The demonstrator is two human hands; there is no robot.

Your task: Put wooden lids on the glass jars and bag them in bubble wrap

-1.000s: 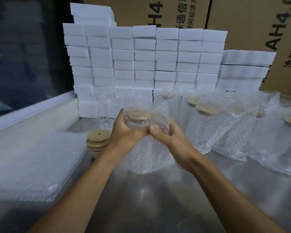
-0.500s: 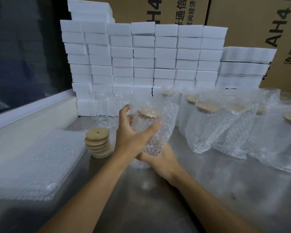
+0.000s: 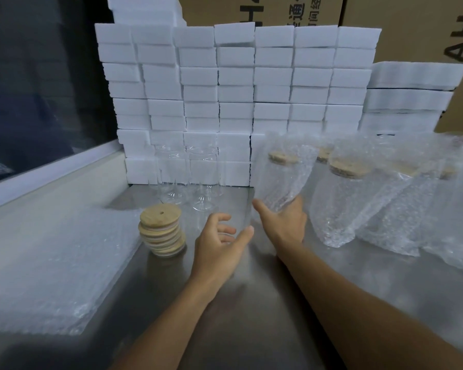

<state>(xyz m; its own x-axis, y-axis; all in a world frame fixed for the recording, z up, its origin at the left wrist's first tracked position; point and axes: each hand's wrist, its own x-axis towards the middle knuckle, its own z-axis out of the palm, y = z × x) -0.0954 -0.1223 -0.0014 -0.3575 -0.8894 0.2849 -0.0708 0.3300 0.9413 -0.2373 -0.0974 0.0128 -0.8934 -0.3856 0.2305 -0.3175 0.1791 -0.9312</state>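
My right hand [image 3: 285, 222] grips the base of a bubble-wrapped jar [image 3: 281, 180] with a wooden lid [image 3: 282, 157] on it. The jar is tilted, just left of a row of several bagged, lidded jars [image 3: 342, 201]. My left hand [image 3: 219, 240] hovers over the steel table [image 3: 246, 303] with loosely curled fingers and holds nothing. A stack of wooden lids [image 3: 162, 231] stands to its left. Two empty glass jars [image 3: 187, 180] stand behind the lids.
A pile of flat bubble-wrap bags [image 3: 51, 263] lies at the left of the table. A wall of white foam blocks [image 3: 238, 89] closes the back, with cardboard boxes [image 3: 412, 28] behind it. A window ledge [image 3: 46, 172] runs along the left.
My left hand let go of the bagged jar and dropped toward the table. My right hand carried the jar right and farther away, up to the row of bagged jars.
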